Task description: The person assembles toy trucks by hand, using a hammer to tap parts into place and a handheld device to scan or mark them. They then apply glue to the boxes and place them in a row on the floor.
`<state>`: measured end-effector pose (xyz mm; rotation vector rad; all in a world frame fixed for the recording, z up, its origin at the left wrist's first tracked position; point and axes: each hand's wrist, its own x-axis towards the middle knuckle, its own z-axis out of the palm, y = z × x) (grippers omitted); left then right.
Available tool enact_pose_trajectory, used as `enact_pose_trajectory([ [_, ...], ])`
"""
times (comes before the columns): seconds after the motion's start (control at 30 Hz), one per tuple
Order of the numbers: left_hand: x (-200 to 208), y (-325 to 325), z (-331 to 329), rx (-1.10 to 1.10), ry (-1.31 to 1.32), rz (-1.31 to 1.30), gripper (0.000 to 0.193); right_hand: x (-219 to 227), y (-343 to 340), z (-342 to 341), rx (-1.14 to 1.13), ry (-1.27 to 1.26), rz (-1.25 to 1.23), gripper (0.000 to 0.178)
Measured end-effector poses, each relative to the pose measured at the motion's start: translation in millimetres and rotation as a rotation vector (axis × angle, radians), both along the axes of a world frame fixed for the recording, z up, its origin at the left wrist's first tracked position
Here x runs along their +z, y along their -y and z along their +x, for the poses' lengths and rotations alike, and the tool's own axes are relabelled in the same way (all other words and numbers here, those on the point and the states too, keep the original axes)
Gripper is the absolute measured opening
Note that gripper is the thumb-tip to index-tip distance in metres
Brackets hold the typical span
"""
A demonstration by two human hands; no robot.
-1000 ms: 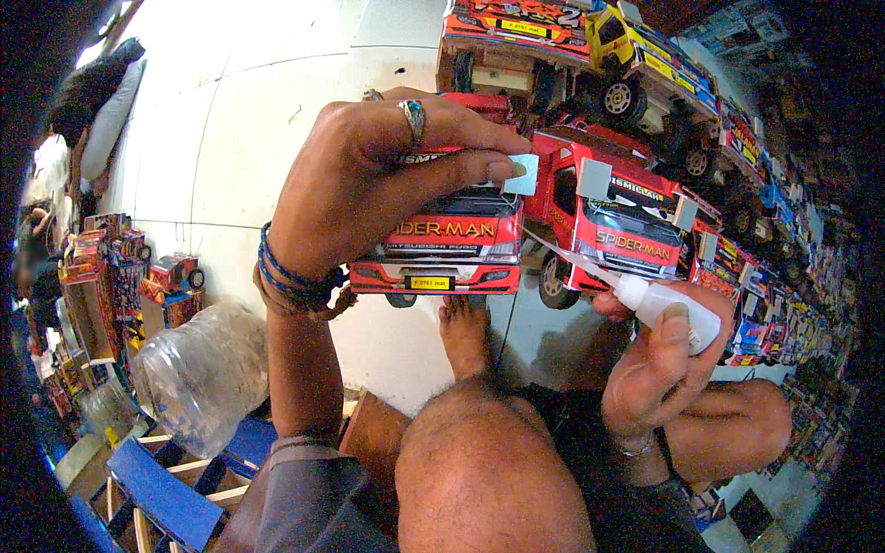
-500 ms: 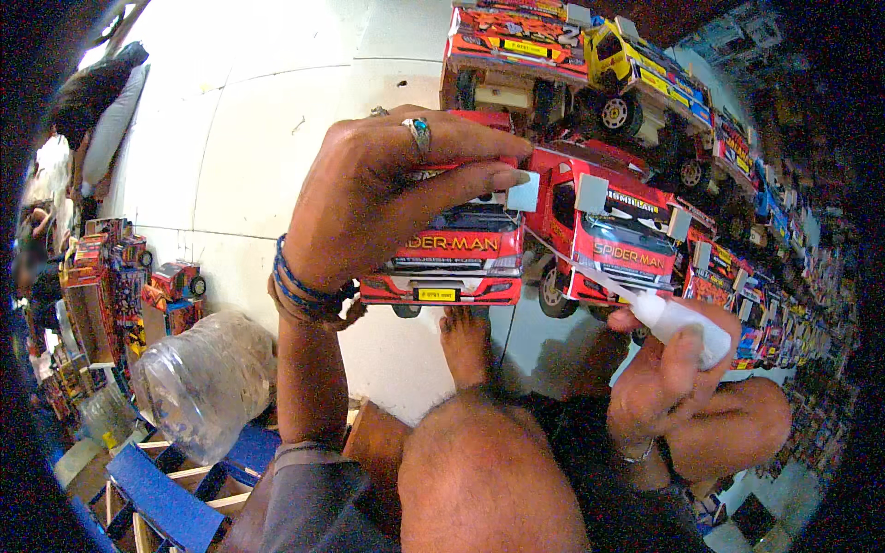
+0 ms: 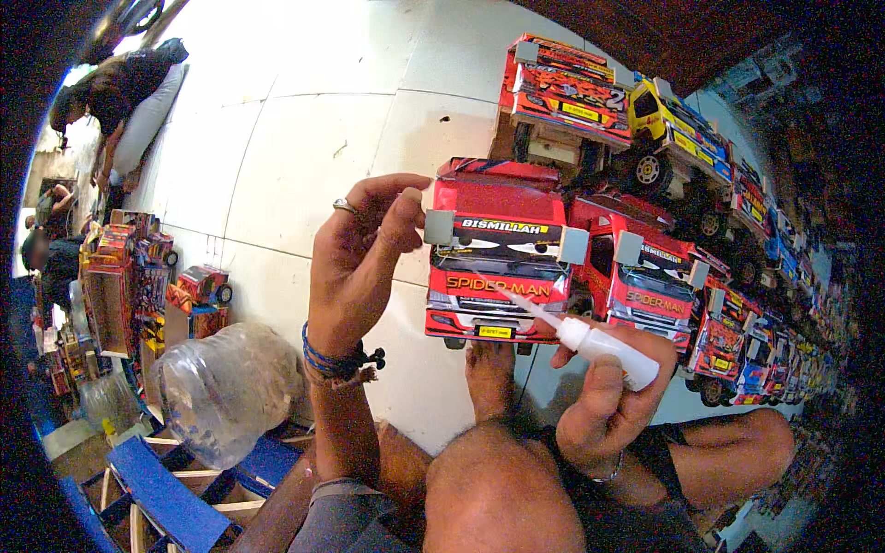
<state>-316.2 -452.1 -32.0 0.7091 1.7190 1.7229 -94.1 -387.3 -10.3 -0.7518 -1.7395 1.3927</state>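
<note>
A red toy truck (image 3: 498, 276) faces me on the tiled floor, with a small grey block at each upper side of its cab. My left hand (image 3: 355, 267) is beside the truck's left side, fingers bent and apart, with nothing visible in them. Its thumb is close to the left grey block (image 3: 439, 227); whether they touch I cannot tell. In my right hand (image 3: 604, 392) is a small white squeeze bottle (image 3: 613, 355) with a long thin nozzle. The nozzle points up and left across the truck's front; contact with it is unclear.
Another red toy truck (image 3: 645, 286) stands close on the right, in a long row of toy trucks. An orange truck (image 3: 572, 97) and a yellow truck (image 3: 659, 120) stand behind. A clear plastic jar (image 3: 226, 392) lies left, near blue-and-wood pieces (image 3: 166, 488). A person (image 3: 129, 97) is at far left.
My left hand has moved from across the truck's top to its left side, uncovering the cab. My right hand has brought the bottle leftward, from the neighbouring truck to this one's front.
</note>
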Motion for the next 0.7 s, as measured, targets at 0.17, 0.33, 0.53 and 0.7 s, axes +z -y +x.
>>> enact_pose_trajectory([
  [0.17,-1.3,0.4,5.8,-0.039,0.013,-0.046,0.022,0.5,0.9,-4.4,-0.031,0.088,0.150,0.033],
  [0.33,-0.8,-2.8,1.1,-0.053,0.045,-0.051,0.018,0.4,7.2,-8.8,-0.050,0.002,0.036,0.034],
  [0.53,-1.0,-3.2,0.7,-0.047,0.057,-0.015,0.020,-0.9,9.1,-9.8,-0.071,0.061,-0.024,0.031],
  [0.7,-2.0,-3.8,-0.4,-0.045,0.038,-0.003,0.021,-6.2,4.3,-9.7,-0.038,0.149,0.084,0.033],
])
